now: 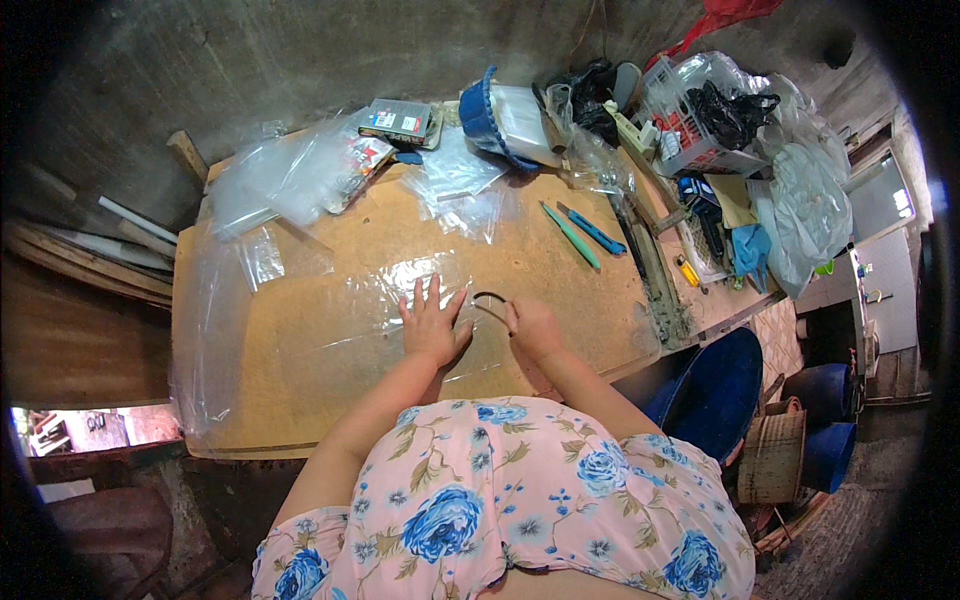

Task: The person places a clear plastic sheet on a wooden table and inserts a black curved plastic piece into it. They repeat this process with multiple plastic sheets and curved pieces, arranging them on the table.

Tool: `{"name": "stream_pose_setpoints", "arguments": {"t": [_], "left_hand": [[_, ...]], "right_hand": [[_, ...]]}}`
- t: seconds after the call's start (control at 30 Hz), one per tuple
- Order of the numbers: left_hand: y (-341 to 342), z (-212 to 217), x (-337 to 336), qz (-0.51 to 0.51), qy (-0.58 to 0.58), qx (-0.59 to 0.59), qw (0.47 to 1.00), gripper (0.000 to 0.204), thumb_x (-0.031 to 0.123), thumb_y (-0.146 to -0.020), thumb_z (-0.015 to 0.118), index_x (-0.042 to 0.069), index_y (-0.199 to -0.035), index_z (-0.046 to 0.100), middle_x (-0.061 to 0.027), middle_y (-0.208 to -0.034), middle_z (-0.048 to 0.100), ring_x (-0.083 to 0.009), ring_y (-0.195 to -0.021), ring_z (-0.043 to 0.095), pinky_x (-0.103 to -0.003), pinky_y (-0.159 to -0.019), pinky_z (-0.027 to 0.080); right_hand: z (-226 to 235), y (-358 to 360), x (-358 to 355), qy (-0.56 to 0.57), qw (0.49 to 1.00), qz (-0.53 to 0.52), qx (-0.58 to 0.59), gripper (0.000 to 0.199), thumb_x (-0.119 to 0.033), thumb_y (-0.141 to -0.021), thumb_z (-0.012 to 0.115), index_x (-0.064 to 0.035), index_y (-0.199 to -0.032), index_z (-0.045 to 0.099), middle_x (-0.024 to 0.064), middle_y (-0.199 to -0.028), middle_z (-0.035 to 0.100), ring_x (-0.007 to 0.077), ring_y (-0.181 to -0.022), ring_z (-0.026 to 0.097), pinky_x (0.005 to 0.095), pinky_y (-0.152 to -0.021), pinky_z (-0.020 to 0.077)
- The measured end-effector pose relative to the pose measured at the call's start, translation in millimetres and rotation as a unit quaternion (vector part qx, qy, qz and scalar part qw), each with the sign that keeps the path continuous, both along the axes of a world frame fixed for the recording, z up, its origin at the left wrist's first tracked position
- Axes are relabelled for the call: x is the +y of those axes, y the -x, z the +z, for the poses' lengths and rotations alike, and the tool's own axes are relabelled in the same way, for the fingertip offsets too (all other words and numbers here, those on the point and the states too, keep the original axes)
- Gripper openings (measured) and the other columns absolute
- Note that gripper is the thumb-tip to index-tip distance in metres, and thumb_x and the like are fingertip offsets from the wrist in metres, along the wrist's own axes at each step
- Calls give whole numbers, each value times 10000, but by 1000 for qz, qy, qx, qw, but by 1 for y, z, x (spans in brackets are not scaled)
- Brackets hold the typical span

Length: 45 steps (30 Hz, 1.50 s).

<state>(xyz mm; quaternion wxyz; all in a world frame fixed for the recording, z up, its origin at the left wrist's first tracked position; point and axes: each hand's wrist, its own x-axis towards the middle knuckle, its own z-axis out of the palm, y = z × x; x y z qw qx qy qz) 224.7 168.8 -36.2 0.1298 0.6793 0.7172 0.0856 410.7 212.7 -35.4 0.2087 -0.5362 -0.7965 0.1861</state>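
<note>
My left hand lies flat with fingers spread on a clear plastic sheet, which covers much of the wooden tabletop. Just to its right, my right hand is closed on a thin, dark, curved tool. The tool's bent end arcs leftward over the plastic, close to my left thumb; whether it touches the sheet I cannot tell. Beyond my right hand lie a green pen-like tool and a blue utility knife, side by side.
Plastic bags, a grey box and a blue basket line the table's back. A crate heaped with bags and a small yellow cutter sit at the right. Blue tubs stand below the table's right edge.
</note>
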Motion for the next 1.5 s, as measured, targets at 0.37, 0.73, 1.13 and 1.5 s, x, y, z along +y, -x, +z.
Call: {"name": "stream_pose_setpoints", "arguments": {"t": [0.37, 0.73, 1.13, 1.5], "left_hand": [[0, -7, -8, -69, -130, -19, 989, 492, 368, -768, 575, 216, -1233, 520, -167, -1412, 303, -371, -1320, 231, -642, -1010, 143], [28, 6, -79, -104, -56, -34, 992, 623, 356, -735, 608, 61, -1261, 452, -173, -1345, 383, -345, -1217, 365, -490, -950, 337], [220, 28, -175, 27, -9, 124, 992, 583, 390, -774, 577, 110, -1273, 466, -139, -1308, 415, -306, -1173, 385, -459, -970, 277], [260, 33, -189, 32, -48, 83, 995, 545, 360, -788, 564, 130, -1276, 484, -134, -1304, 408, -320, -1189, 354, -485, -990, 247]], "right_hand": [[-30, -53, -4, 266, 840, -274, 386, 185, -206, -927, 476, -39, -865, 524, 58, -683, 581, 107, -498, 515, 255, -464, 433], [-53, -63, -16, 168, 837, -298, 428, 183, -211, -946, 446, -58, -866, 507, 56, -696, 586, 128, -485, 518, 256, -459, 421], [-70, -62, -20, 74, 836, -404, 363, 212, -243, -935, 457, -54, -861, 519, 47, -672, 557, 138, -509, 524, 267, -470, 435], [-78, -57, -26, 23, 780, -420, 462, 216, -225, -915, 484, -25, -844, 526, 64, -677, 579, 145, -496, 547, 273, -454, 462]]}}
